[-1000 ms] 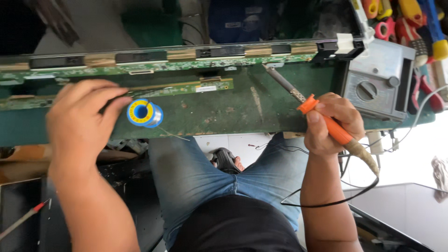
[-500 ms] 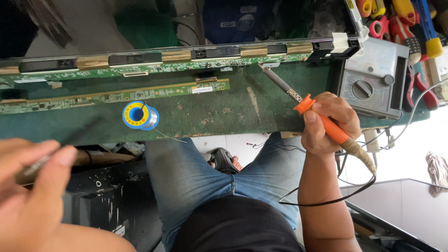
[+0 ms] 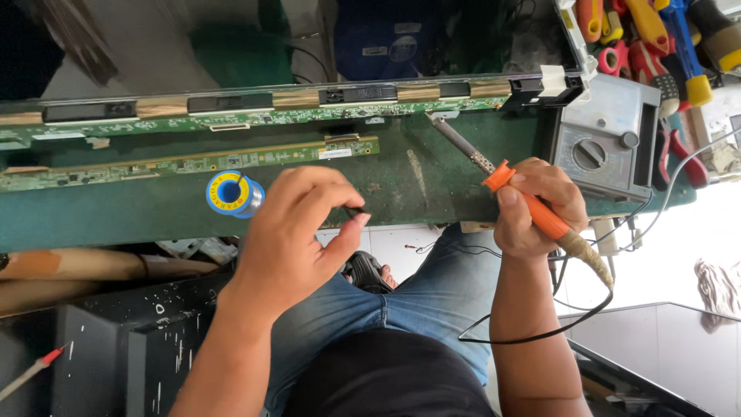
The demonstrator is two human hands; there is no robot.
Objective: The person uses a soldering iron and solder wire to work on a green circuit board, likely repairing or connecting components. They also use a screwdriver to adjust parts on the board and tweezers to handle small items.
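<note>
My right hand (image 3: 536, 212) grips an orange-handled soldering iron (image 3: 532, 207). Its metal tip (image 3: 457, 141) points up-left and rests near the long green circuit strip (image 3: 255, 120) along the workbench's far edge. My left hand (image 3: 297, 235) hovers over the bench's near edge, thumb and forefinger pinched on a small dark object (image 3: 356, 211) that I cannot identify. A blue and yellow solder spool (image 3: 234, 193) lies on the green mat (image 3: 401, 181) just left of that hand. A second narrow green board (image 3: 193, 164) lies above the spool.
A grey multimeter (image 3: 606, 150) stands right of the iron. Pliers, cutters and screwdrivers (image 3: 656, 38) are piled at the top right. The iron's black cord (image 3: 540, 333) loops down past my right forearm. My knees in jeans (image 3: 401, 301) are under the bench.
My left hand left the solder spool, drew back close to the camera at the lower left, and now is back at the bench's near edge with a small dark object. The right hand barely moved.
</note>
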